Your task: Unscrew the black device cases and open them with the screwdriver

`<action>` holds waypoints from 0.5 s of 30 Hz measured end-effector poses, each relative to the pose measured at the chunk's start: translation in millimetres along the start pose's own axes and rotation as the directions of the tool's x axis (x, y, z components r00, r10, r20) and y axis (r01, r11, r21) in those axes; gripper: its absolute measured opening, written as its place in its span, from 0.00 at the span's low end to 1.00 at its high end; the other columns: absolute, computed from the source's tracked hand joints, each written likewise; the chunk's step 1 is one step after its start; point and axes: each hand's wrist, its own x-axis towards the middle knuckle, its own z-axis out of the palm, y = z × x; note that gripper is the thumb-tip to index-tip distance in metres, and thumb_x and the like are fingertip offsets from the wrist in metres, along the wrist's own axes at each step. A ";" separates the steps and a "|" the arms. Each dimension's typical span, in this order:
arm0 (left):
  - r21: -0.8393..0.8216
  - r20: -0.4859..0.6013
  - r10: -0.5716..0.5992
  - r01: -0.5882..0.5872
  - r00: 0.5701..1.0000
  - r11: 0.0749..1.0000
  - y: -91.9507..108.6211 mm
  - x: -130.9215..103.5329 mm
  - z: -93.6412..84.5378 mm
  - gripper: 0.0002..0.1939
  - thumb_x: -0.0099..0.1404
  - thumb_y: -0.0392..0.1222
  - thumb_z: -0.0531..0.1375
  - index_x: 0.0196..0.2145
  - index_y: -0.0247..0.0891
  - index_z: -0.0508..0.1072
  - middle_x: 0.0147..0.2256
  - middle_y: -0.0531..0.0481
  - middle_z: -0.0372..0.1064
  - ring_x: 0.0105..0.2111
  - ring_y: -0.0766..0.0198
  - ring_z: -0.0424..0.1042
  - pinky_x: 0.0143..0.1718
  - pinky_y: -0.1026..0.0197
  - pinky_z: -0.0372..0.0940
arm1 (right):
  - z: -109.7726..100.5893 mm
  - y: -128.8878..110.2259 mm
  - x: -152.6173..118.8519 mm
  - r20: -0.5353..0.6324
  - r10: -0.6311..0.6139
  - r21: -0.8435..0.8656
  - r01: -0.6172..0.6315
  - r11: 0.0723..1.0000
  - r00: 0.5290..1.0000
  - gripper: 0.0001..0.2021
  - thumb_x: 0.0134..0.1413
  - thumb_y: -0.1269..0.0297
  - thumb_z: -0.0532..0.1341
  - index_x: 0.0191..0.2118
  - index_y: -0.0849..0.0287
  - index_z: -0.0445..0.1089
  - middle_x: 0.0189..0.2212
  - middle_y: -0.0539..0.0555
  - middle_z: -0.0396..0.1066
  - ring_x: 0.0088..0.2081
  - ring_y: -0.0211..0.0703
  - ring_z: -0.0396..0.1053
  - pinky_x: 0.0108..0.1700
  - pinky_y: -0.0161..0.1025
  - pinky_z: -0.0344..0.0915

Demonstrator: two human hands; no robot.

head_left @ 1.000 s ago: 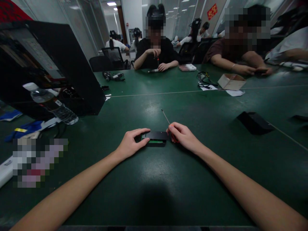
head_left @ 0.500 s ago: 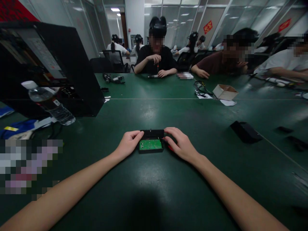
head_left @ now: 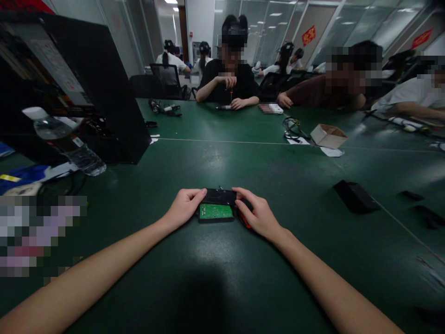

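Note:
A green circuit board lies in a shallow black case on the table. Over the far part of the board is a tilted black cover, held at both ends. My left hand grips the cover's left end with the thumb on top; its other fingers are mostly hidden. The right end is pinched between the thumb and fingers of my right hand. Beneath that hand, a red and black item shows only in part, and I cannot make out its kind.
A computer tower and a water bottle stand at the left. On the right lies a black block-like part, with a small open box farther back. Across the green table, a person in black holds a screwdriver.
The black cover has tipped toward me, so its dark flat face now covers more of the board's far side. Both hands have stayed at its ends. My view has shifted slightly.

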 end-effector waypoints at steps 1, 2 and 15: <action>-0.004 -0.008 0.001 -0.001 1.000 1.000 -0.4 0.3 0.1 0.25 0.69 0.57 0.56 0.31 0.33 0.80 0.27 0.50 0.75 0.29 0.60 0.70 0.32 0.62 0.63 | -0.3 0.5 0.0 -0.003 0.001 -0.004 -0.001 1.000 1.000 0.18 0.68 0.60 0.56 0.59 0.56 0.68 0.43 0.57 0.77 0.45 0.46 0.75 0.51 0.46 0.70; -0.006 -0.015 0.000 -0.001 1.000 1.000 -0.9 0.6 0.3 0.25 0.69 0.57 0.56 0.31 0.33 0.80 0.27 0.50 0.74 0.28 0.60 0.70 0.32 0.62 0.63 | -0.4 0.7 0.3 -0.005 0.001 -0.007 -0.001 1.000 1.000 0.18 0.68 0.60 0.56 0.59 0.56 0.68 0.43 0.57 0.77 0.45 0.47 0.75 0.51 0.46 0.70; -0.043 -0.054 0.023 -0.026 0.998 0.999 2.1 1.6 0.4 0.19 0.67 0.49 0.60 0.48 0.34 0.78 0.32 0.49 0.77 0.29 0.62 0.73 0.30 0.64 0.65 | 8.4 -1.9 9.2 -0.006 0.090 0.029 -0.089 0.996 0.996 0.16 0.67 0.60 0.56 0.55 0.57 0.73 0.40 0.56 0.78 0.42 0.46 0.75 0.48 0.44 0.68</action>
